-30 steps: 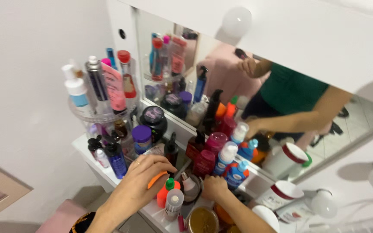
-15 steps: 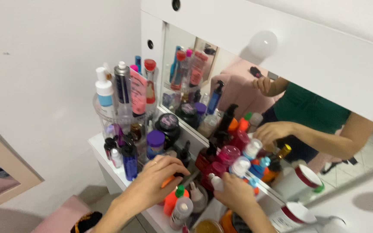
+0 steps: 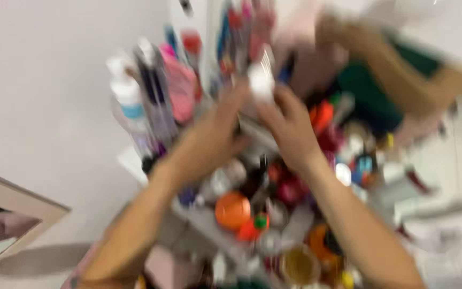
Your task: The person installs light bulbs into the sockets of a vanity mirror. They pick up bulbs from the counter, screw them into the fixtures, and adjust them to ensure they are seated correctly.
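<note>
The frame was heavily blurred. Both hands were raised together above a crowded shelf (image 3: pixel 188 225) of cosmetics. The right hand (image 3: pixel 290 128) was curled around a small white object (image 3: pixel 261 83), perhaps a cap or a small bottle, its fingertips pinching it from the right. The left hand (image 3: pixel 215 134) met it from the other side, fingers bent toward the same object; whether it actually gripped it could not be told. To the left of the left hand stood a cluster of tall bottles, among them a white pump bottle (image 3: pixel 126 99) and a pink tube (image 3: pixel 180 88). Below both wrists sat an orange round lid (image 3: pixel 232 210) and a red jar (image 3: pixel 291 190), with more small containers packed between the forearms. Beyond the right hand a mirror (image 3: pixel 402 91) showed the person's reflected arm
</note>
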